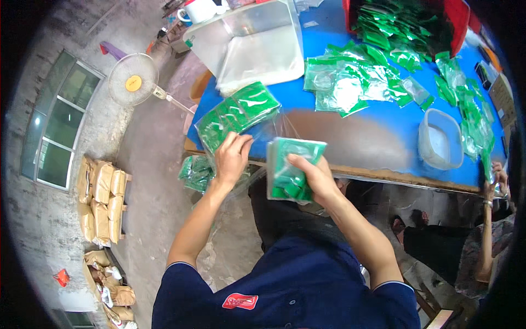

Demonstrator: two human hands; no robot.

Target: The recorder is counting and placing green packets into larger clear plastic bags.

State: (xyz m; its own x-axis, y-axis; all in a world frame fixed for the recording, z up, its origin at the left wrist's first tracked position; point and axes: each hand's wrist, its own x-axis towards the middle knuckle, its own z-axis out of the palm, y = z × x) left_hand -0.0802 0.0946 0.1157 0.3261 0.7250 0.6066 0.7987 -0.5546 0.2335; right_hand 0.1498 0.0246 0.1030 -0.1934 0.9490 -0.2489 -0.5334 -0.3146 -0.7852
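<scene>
My right hand (pixel 318 178) grips a stack of flat green-and-clear packets (pixel 293 156), thumb on top, just off the table's front edge. To its left, my left hand (pixel 233 159) is closed, its fingers pinching the thin film of a large clear plastic bag (pixel 263 131). Green packets in rows (pixel 238 112) lie inside that bag at the table's left corner. Thin film stretches between the bag and the held stack. Below the corner, more green packets (pixel 196 172) show beside my left forearm; what supports them is hidden.
On the blue table (pixel 383 120) lie loose green packets (pixel 350 82), a clear tub (pixel 440 140), a translucent bin (pixel 263 49) and a red crate (pixel 463 27) of packets. A co-worker's hands (pixel 497 178) touch packets at right. A fan (pixel 133 82) stands left.
</scene>
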